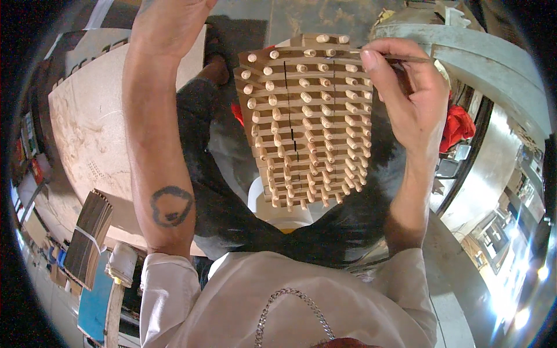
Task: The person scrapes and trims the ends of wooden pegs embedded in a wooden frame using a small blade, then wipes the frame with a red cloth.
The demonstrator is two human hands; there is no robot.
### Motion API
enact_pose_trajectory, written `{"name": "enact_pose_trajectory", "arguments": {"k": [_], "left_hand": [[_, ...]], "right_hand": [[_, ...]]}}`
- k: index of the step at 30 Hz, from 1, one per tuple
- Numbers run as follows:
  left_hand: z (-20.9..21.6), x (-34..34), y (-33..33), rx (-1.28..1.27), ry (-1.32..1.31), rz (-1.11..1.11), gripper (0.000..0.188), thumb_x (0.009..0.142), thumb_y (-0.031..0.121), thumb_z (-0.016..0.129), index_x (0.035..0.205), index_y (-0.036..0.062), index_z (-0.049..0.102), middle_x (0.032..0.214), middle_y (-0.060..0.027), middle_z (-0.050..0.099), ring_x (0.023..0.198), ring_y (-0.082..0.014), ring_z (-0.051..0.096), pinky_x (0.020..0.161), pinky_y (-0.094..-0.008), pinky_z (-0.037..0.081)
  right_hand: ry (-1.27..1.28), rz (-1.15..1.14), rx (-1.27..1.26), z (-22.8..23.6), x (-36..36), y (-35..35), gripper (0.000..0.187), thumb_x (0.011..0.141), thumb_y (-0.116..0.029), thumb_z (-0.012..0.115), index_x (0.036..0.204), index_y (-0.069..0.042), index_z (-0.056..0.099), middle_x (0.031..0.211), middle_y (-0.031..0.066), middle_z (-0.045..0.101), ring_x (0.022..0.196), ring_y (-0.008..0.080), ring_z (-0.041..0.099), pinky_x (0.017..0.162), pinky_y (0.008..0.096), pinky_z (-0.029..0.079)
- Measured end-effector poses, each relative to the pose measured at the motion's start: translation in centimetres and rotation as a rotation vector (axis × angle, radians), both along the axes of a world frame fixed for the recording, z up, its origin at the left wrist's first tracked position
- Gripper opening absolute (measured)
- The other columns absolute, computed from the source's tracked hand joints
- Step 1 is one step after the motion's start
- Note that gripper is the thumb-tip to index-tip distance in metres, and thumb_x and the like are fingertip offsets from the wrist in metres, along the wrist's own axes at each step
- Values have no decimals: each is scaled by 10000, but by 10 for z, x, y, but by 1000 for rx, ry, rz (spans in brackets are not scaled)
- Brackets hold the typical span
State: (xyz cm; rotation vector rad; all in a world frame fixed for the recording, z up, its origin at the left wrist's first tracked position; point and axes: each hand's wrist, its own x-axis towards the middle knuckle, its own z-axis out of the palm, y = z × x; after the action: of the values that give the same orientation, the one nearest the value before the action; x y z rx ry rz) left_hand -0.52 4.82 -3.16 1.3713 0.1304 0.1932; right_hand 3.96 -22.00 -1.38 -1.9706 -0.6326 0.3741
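Note:
In front of me, between my knees, stands a stack of pale wooden pieces [296,145] with rows of wooden dowels [307,110] sticking up out of them. My right hand [409,87] is at the stack's far right corner. Its thumb and fingers pinch a thin, dark, stick-like tool [406,58], whose light tip reaches toward the dowels in the far rows. My left hand [174,20] is raised at the far left, cut off by the upper edge. Its fingers are out of the picture, so what it holds or touches does not show.
A wooden board [87,122] lies at my left, with a bundle of brown strips [88,239] strapped together nearer me. Red cloth [458,129] hangs beyond my right wrist. A pale, worn surface [452,52] curves along the far right. Something white [258,194] stands beneath the stack.

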Motion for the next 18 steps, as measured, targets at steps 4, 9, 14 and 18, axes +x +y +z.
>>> {"name": "enact_pose_trajectory", "arguments": {"k": [4, 9, 14, 18], "left_hand": [[4, 0, -6, 48, 15, 60, 206, 965, 222, 714, 955, 29, 784, 786, -63, 720, 724, -149, 664, 664, -322, 545], [6, 1, -13, 78, -1, 38, 218, 963, 228, 715, 949, 21, 782, 776, -58, 711, 729, -151, 657, 675, -327, 545], [9, 1, -13, 96, 26, 55, 234, 965, 236, 713, 946, 13, 779, 773, -62, 706, 730, -159, 655, 680, -329, 542], [9, 1, -10, 80, 41, 31, 243, 966, 243, 712, 947, 9, 777, 777, -66, 707, 732, -161, 656, 679, -330, 539]], "right_hand": [[36, -24, -74, 5, -2, 5, 159, 958, -101, 724, 1074, 4, 698, 848, -21, 661, 681, 14, 511, 594, 175, 397], [80, -67, -59, 5, -3, 8, 163, 963, -115, 724, 1065, 8, 694, 828, -27, 646, 670, 17, 506, 589, 175, 394], [82, -63, -54, 5, -1, 8, 173, 968, -132, 722, 1064, 8, 690, 804, -29, 636, 654, 16, 499, 579, 173, 388], [64, -66, -72, 5, -1, 7, 180, 973, -147, 717, 1058, 9, 688, 790, -27, 635, 635, 17, 497, 562, 175, 381]]}}
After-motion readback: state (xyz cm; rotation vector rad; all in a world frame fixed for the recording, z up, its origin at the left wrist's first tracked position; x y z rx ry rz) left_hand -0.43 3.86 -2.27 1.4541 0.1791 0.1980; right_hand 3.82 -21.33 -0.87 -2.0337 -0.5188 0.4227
